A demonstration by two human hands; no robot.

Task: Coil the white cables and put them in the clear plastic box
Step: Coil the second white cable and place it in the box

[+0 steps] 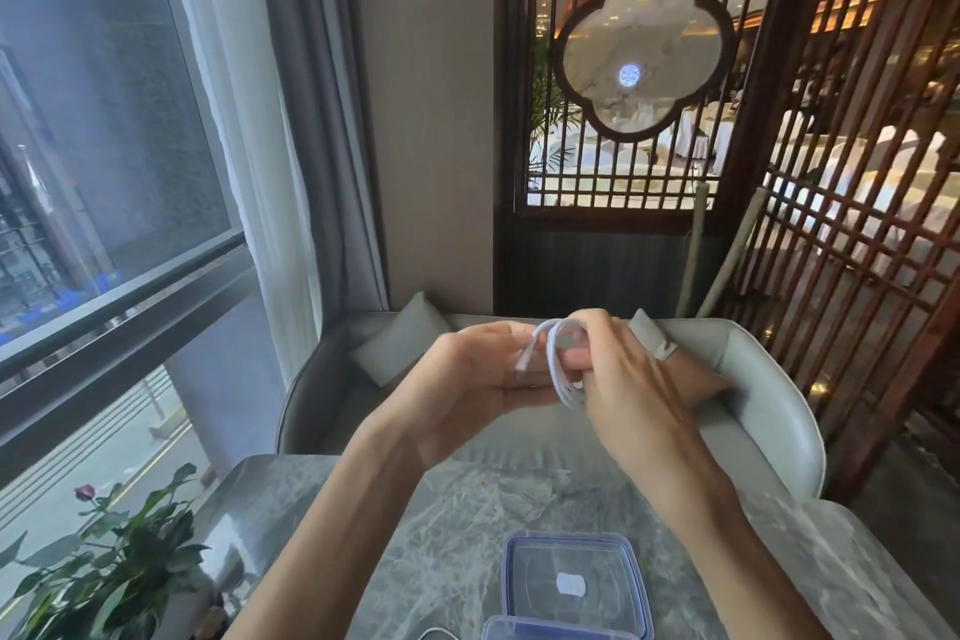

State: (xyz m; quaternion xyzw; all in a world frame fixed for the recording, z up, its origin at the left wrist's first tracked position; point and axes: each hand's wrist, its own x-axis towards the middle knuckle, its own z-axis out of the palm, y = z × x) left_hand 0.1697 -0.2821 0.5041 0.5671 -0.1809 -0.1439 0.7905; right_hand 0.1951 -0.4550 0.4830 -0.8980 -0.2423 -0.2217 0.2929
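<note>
Both my hands are raised above the grey marble table [441,509]. Between them is a white cable [556,369], looped into a small coil. My left hand [467,385] pinches the cable's plug end, and my right hand [618,379] has its fingers curled through the loops. On the table near the bottom edge lies a clear plastic lid with a blue rim [576,582]. In front of it, cut off by the frame, is the corner of the clear plastic box [550,629]. A short arc of another white cable [434,631] shows at the bottom edge.
A potted plant with a dark rose [104,561] stands at the table's left corner. Beyond the table is a grey upholstered chair [753,379] with cushions. A window lies to the left, and a wooden lattice screen [857,172] to the right.
</note>
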